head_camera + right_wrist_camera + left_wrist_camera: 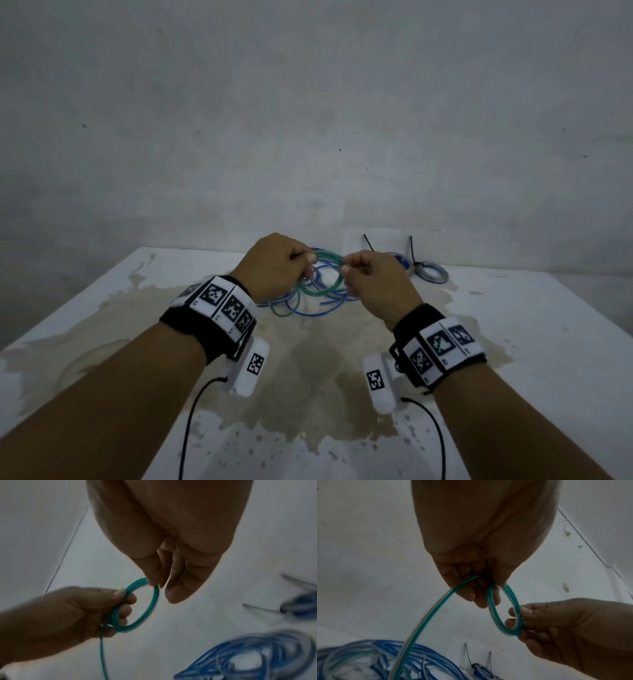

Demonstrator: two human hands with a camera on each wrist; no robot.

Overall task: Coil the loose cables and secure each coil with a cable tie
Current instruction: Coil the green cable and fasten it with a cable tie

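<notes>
I hold a small green cable coil point(328, 255) in the air above the white table point(534, 329). My left hand point(306, 262) grips the coil's left side with curled fingers. My right hand point(346, 272) pinches its right side between thumb and forefinger. In the left wrist view the coil point(510, 632) is a tight loop of several turns, and a loose green tail point(426, 615) runs down from my left hand point(491, 592). In the right wrist view the coil point(150, 607) spans from my right hand point(159, 588) to my left hand point(125, 597).
Loose blue cables point(322, 301) lie tangled on the table under my hands. At the back right lie two tied coils point(433, 274), each with a black cable tie point(411, 250) sticking up. A grey wall stands right behind the table. The tabletop carries a large brownish stain point(308, 359).
</notes>
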